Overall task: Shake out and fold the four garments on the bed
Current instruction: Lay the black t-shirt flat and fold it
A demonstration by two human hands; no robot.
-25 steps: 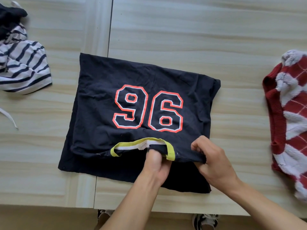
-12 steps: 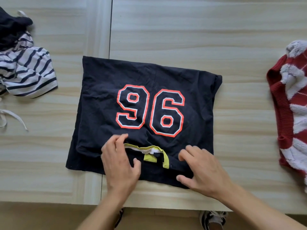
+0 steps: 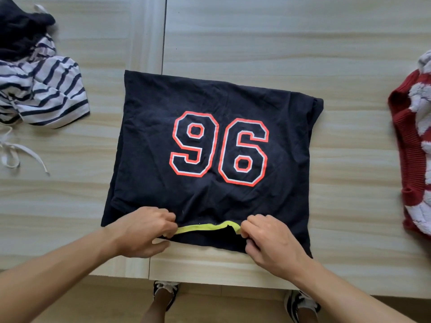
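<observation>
Yellow cloth runs between the two hands: it is the neck band [image 3: 205,228] of the dark T-shirt [image 3: 163,136]. The left hand [image 3: 142,231] pinches one end of the band with curled fingers. The right hand [image 3: 270,243] pinches the other end the same way, so both hands are closed tight on it and hold nothing else. I think they hold it at both ends so the neck gets pulled straight and flat, and the fold comes out neat. Just beyond the hands the shirt lies spread on the pale wooden top [image 3: 256,43], with the big number 96 [image 3: 219,148] facing up. Its sides look tucked in already, so the shirt is a tidy block, and this looks like one of the last folds. Far out past the left hand sits a striped top [image 3: 46,94] in a crumpled heap, with something black [image 3: 21,26] bunched beyond it; they look not folded yet. Far out past the right hand lies a red and white sweater [image 3: 415,159], partly out of view, so I cannot tell if it is folded. Nearer than the hands, below the edge of the wooden top, two shoes [image 3: 164,290] show on the floor.
</observation>
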